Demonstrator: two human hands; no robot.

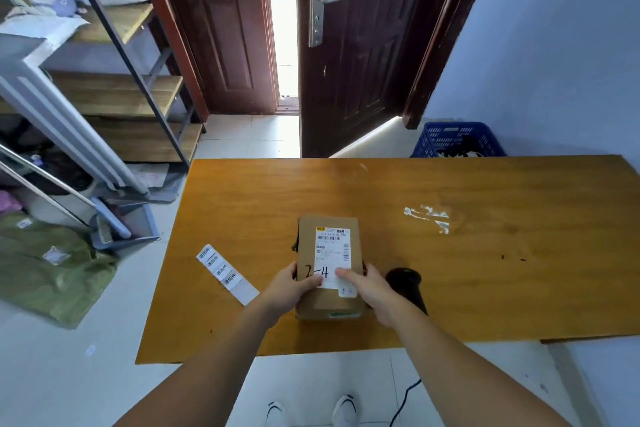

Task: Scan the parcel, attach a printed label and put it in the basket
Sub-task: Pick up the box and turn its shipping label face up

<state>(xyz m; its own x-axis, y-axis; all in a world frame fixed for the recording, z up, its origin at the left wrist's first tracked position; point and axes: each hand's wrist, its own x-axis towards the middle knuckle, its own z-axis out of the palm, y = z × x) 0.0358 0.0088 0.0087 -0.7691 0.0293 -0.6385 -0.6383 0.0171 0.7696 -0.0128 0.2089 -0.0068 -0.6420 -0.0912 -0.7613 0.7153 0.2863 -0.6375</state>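
A brown cardboard parcel (329, 239) lies on the wooden table (450, 288), with a white shipping label and "2-4" written on top. My left hand (292, 288) grips its near left side, thumb on the top face. On the near right side, my right hand (367, 291) holds it too, thumb pressing the white label. A strip of printed labels (227, 274) lies on the table to the left. Just right of the parcel rests a black scanner (407, 284), partly hidden by my right wrist. The blue basket (457, 139) stands on the floor beyond the table's far right.
A metal shelf rack (114, 87) stands at the left, with a green bag (52, 274) and a dustpan (128, 225) on the floor beside it. A dark wooden door (349, 45) stands ajar behind the table. Torn white residue (429, 217) marks the tabletop.
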